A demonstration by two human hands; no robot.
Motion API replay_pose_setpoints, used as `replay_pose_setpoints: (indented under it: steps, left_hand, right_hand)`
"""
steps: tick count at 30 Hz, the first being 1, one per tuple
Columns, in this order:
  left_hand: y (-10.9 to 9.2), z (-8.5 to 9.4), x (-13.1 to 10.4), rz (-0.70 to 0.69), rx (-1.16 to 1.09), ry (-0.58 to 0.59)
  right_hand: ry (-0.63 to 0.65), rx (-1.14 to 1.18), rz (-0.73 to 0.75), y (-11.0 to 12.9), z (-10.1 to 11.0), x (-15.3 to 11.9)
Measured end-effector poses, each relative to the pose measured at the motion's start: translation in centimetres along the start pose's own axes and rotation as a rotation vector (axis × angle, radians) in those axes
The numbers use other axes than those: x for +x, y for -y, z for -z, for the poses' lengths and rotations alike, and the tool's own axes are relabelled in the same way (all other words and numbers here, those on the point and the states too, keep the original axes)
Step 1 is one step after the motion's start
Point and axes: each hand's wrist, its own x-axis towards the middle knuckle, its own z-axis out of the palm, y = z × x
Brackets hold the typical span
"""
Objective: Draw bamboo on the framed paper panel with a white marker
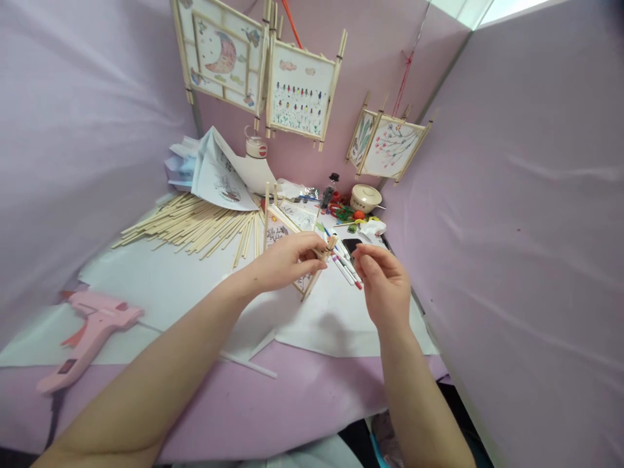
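A small lantern of wooden sticks and drawn paper panels stands tilted at the middle of the table. My left hand is closed on one corner of it, where stick ends with a dark binding poke out past the fingertips. Just right of that corner, my right hand is raised with thumb and fingers pinched together. Whatever it pinches, if anything, is too small to make out. Below and between the hands lie several white markers. A dark flat object is partly hidden behind my right fingers.
Loose wooden sticks spread at the left, beneath printed paper sheets. A pink glue gun lies front left, near a white glue stick. Finished lanterns hang overhead. A lidded bowl stands back right.
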Motion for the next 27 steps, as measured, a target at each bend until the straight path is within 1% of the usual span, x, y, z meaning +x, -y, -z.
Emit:
replay_pose_setpoints:
  steps: [1,2,4,7,9,12,16,18,20,24,27]
  left_hand:
    - [0.0,0.0,0.0,0.003,-0.002,-0.003]
    - [-0.1,-0.1,0.0,0.006,-0.009,-0.004]
    - [0.0,-0.2,0.0,0.025,-0.053,-0.008]
    - [0.2,-0.3,-0.2,0.064,-0.209,-0.031]
    - [0.4,-0.4,-0.3,0.057,-0.286,-0.038]
    - [0.7,-0.4,-0.3,0.029,-0.293,-0.013]
    - [0.6,-0.3,-0.2,0.044,-0.269,-0.006]
    - [0.6,-0.2,-0.2,0.056,-0.258,-0.007]
    - [0.6,-0.1,-0.3,0.064,-0.245,-0.007]
    - [0.6,0.0,-0.3,0.055,-0.250,0.019]
    - [0.4,0.1,-0.2,0.029,-0.195,0.004]
  right_hand:
    - [0.016,-0.046,0.029,0.5,-0.8,0.3]
    - [0.058,-0.082,0.050,0.9,-1.6,0.7]
    - [0.092,-0.102,0.076,1.2,-3.2,1.1]
    - [0.080,-0.148,0.126,0.3,-4.5,1.2]
    - [0.093,-0.177,0.134,-0.6,-4.5,0.8]
    - [0.131,-0.176,0.096,-1.6,-3.8,0.2]
    - [0.112,-0.053,0.047,-1.5,-3.2,0.5]
    - [0.097,0.002,0.050,-1.4,-3.3,0.8]
    - [0.095,0.010,0.053,-1.4,-3.6,1.0]
    - [0.091,0.008,0.047,-2.2,-3.7,0.7]
    - [0.066,0.054,0.043,-3.2,-2.9,0.4]
